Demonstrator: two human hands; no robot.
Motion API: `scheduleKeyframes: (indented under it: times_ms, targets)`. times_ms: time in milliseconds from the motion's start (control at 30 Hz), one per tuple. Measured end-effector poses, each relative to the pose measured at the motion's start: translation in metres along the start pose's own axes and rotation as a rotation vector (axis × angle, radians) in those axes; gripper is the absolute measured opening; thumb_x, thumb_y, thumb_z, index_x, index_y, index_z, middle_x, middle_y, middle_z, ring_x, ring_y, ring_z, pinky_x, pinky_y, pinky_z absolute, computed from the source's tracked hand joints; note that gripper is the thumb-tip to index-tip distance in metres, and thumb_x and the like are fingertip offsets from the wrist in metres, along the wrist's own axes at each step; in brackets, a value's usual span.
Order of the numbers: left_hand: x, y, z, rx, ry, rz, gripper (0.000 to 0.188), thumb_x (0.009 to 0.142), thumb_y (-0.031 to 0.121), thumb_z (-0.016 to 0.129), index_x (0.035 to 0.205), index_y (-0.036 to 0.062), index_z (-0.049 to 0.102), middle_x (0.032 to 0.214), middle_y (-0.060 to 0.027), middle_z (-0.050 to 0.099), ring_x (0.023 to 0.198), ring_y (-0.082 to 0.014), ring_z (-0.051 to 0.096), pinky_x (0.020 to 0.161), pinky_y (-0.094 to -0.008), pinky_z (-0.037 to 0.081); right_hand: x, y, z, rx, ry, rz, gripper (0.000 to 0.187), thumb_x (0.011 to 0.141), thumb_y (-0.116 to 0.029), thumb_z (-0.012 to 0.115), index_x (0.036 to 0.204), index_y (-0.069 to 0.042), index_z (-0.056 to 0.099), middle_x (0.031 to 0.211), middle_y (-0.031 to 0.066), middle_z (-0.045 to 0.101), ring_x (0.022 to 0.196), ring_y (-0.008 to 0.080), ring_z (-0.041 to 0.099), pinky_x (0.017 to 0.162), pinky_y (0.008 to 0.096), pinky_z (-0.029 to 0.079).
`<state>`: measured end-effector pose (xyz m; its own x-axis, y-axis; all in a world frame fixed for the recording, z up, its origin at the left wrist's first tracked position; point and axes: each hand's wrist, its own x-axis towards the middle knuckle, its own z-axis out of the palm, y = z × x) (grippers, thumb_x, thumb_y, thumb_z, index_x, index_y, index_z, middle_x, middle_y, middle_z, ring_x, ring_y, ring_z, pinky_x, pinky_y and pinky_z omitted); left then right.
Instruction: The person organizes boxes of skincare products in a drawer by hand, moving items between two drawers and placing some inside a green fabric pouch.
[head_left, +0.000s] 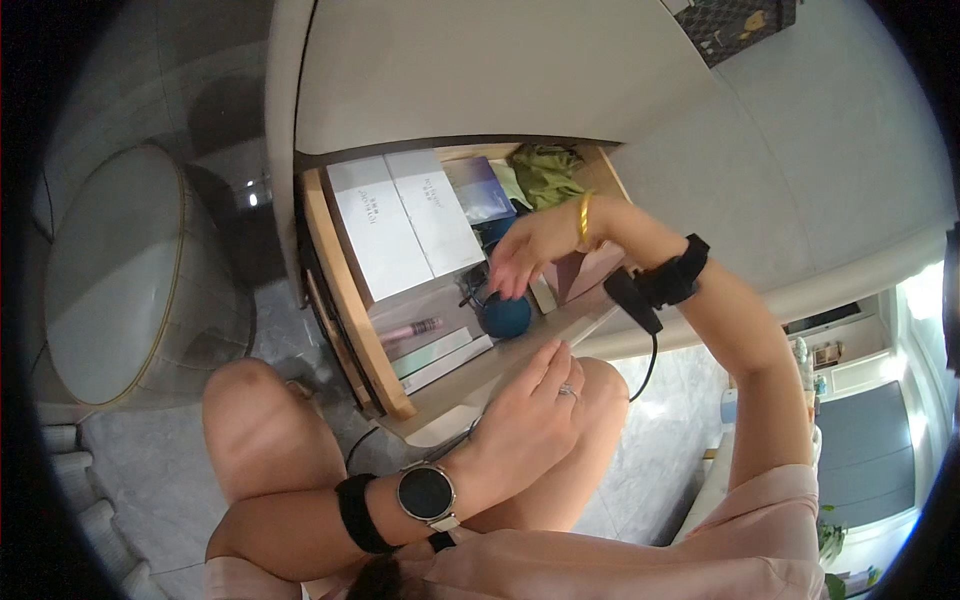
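Note:
My right hand (535, 248), with a gold bracelet at its wrist, hangs over an opened drawer (352, 300). Its fingers are loosely bent, some apart, with the tips beside a round blue object (507, 316). A thin dark item (474, 287) shows next to those fingertips; whether they touch it is unclear. In front of the drawer, above my knee, is my left hand (530, 410), wearing a ring and a round watch. Its fingers are slightly bent and nothing shows in them. Two white boxes (400, 225) lie in the drawer, left of my right hand.
Also in the drawer are a pink tube (412, 330), slim boxes (445, 362), a purple packet (478, 188) and crumpled green fabric (548, 176). A round stool (115, 270) stands left. A black cable (648, 372) hangs from my right wrist strap. A patterned case (735, 30) sits above.

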<state>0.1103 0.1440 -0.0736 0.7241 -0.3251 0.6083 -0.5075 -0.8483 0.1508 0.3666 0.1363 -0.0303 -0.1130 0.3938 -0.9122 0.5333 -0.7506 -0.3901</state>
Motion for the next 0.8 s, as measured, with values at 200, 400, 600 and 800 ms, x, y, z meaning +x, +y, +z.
scheduleKeyframes:
  times_ms: [200,400,600,800]
  targets:
    - [0.006,0.0,-0.004,0.027,-0.048,-0.005,0.031,0.075,0.015,0.054,0.098,-0.0036,0.064,0.11,-0.0186,0.061,0.114,-0.0325,0.049,0.103,-0.0403,0.035,0.016,0.043,-0.032,-0.566,0.722,0.063,0.058,0.084,-0.032,0.065,0.13,-0.006,0.043,0.117,0.022,0.057,0.11,0.0331,0.056,0.088,0.0385,0.046]
    - [0.007,-0.005,0.007,0.046,-0.064,0.009,0.031,0.076,0.014,0.054,0.099,-0.0036,0.064,0.113,-0.0183,0.059,0.115,-0.0334,0.048,0.097,-0.0399,0.04,0.059,0.028,-0.057,-0.713,0.569,0.164,0.098,0.074,-0.047,0.071,0.148,-0.025,0.011,0.142,0.0264,0.032,0.128,0.0433,0.036,0.103,0.0492,0.034]
    - [0.009,-0.005,0.001,0.123,-0.151,0.019,0.031,0.076,0.015,0.054,0.1,-0.0018,0.064,0.114,-0.016,0.059,0.116,-0.0332,0.048,0.096,-0.0397,0.039,0.043,0.032,-0.069,-0.792,0.394,0.204,0.089,0.08,-0.05,0.063,0.149,-0.032,0.01,0.151,0.0245,0.016,0.133,0.0389,0.034,0.109,0.04,0.029]
    - [0.01,-0.003,0.001,0.198,-0.151,0.075,0.031,0.077,0.015,0.054,0.101,-0.0005,0.064,0.115,-0.0144,0.058,0.116,-0.0321,0.048,0.097,-0.0385,0.039,-0.032,0.022,-0.023,-0.506,0.617,0.003,0.072,0.088,-0.051,0.055,0.145,-0.015,0.031,0.137,0.0206,0.046,0.123,0.0341,0.048,0.103,0.0388,0.036]
